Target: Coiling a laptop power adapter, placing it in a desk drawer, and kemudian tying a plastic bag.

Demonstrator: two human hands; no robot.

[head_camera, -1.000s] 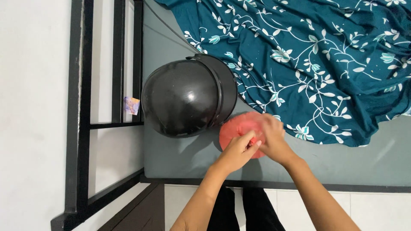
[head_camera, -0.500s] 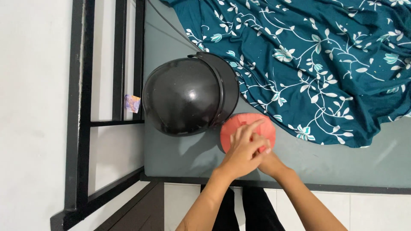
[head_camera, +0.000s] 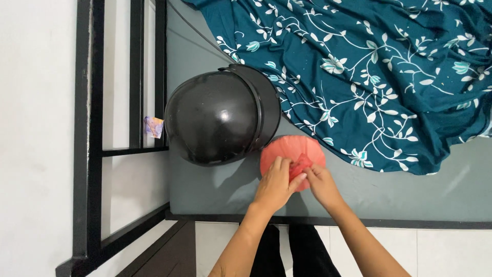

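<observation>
A round red cloth (head_camera: 292,154) lies on the bed (head_camera: 215,184), both hands' fingers (head_camera: 285,169) pinched together on a gathered fold at its near edge. The left hand (head_camera: 274,185) and right hand (head_camera: 322,183) meet there, steadying it; a black helmet (head_camera: 220,115) sits just beyond the fingers.

Lying flat on the grey bed, near its front edge: a round, salmon-red cloth piece (head_camera: 292,151), sitting just right of the black helmet, its near edge being bunched up into a small crumpled fold.

1. A small square sticker (head_camera: 154,126), purple and orange with pale patches, sits on the black bed frame rail (head_camera: 161,77), just left of the black helmet (head_camera: 220,118).
</observation>
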